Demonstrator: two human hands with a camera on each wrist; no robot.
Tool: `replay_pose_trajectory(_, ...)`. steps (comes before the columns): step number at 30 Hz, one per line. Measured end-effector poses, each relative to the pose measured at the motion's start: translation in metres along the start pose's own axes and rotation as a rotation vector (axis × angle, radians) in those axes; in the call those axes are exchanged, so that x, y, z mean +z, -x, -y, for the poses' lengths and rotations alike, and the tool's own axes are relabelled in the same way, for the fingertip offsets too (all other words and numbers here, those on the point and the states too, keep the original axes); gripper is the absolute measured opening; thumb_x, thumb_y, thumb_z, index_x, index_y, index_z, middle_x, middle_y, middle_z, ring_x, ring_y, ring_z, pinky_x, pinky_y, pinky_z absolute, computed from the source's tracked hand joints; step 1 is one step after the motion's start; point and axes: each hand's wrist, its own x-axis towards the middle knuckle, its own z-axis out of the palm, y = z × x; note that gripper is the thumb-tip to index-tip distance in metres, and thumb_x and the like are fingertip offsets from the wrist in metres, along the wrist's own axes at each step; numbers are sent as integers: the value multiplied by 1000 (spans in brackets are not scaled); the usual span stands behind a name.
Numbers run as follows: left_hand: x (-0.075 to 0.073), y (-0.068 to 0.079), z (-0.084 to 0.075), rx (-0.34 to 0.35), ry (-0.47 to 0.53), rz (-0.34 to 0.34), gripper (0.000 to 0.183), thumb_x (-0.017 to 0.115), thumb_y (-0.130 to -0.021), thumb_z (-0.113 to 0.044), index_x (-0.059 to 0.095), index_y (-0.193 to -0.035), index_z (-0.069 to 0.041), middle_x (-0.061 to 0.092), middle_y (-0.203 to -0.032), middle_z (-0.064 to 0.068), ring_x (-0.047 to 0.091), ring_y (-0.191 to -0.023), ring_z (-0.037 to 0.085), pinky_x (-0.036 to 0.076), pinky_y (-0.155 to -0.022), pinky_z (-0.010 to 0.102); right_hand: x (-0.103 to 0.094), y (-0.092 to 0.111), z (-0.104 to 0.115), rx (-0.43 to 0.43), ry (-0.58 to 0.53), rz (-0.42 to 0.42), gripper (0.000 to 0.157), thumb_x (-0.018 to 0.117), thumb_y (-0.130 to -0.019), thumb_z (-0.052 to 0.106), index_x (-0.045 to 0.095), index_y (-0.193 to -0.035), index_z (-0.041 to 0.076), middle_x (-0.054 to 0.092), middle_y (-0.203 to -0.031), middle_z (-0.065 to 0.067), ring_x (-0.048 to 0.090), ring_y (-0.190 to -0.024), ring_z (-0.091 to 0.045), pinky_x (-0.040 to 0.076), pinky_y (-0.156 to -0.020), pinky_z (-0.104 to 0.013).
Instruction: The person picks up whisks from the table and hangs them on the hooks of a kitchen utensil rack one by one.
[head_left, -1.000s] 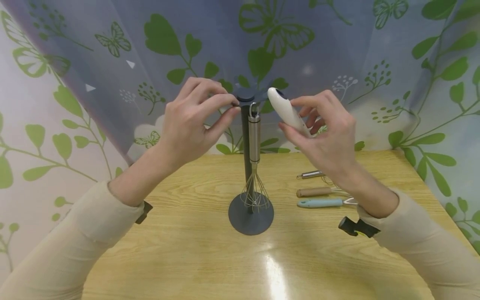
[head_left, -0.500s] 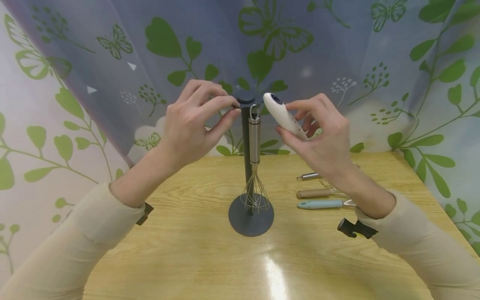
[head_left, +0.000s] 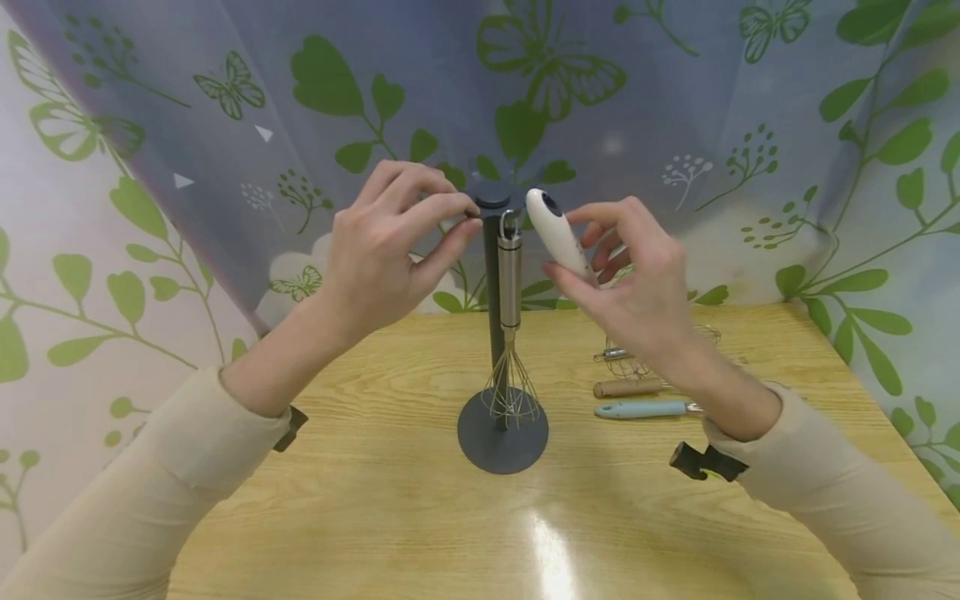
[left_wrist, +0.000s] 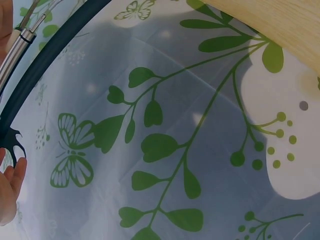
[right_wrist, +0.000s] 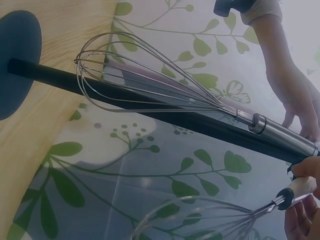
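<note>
A dark utensil stand [head_left: 493, 350] rises from its round base, with a steel-handled whisk [head_left: 510, 283] hanging at its top. My left hand [head_left: 386, 242] pinches a small dark hook end on the left of the stand's head between thumb and forefinger. To the right of the pole, my right hand [head_left: 637, 258] holds a whisk by its white handle [head_left: 557, 232], the dark-holed end tilted up toward the stand's head. In the right wrist view the wire loops [right_wrist: 195, 220] of this white-handled whisk point away below the hand. Whether its hole touches a hook cannot be seen.
On the wooden table [head_left: 360, 500] lie a light blue-handled whisk [head_left: 641, 408], a wooden-handled whisk [head_left: 626, 387] and a small steel-handled whisk [head_left: 613, 356], partly behind the right forearm. A leaf-patterned curtain [head_left: 637, 100] stands close behind the stand.
My right hand has moved a little left and down, bringing the white handle nearer the stand and more upright. The left hand has stayed at the hook.
</note>
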Motion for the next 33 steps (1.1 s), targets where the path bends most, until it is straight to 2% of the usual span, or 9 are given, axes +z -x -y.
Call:
replay_pose_trajectory(8, -1, 0, 0, -3, -2, 6, 16, 73, -100, -22, 79, -100, -8, 74, -100, 13, 65, -103, 34, 57, -59, 40, 3, 3, 1, 5, -3, 5, 46, 87, -83, 6, 65, -121, -3, 66, -96, -20, 64, -70, -17, 51, -64, -9)
replay_pose_trajectory(33, 0, 0, 1, -5, 9, 0, 16, 73, -100, -23, 79, -100, -7, 73, -100, 14, 65, -103, 34, 60, -66, 41, 15, 6, 1, 15, -95, 8, 51, 86, -81, -1, 60, -125, -8, 63, -100, -24, 66, -77, -20, 56, -66, -10)
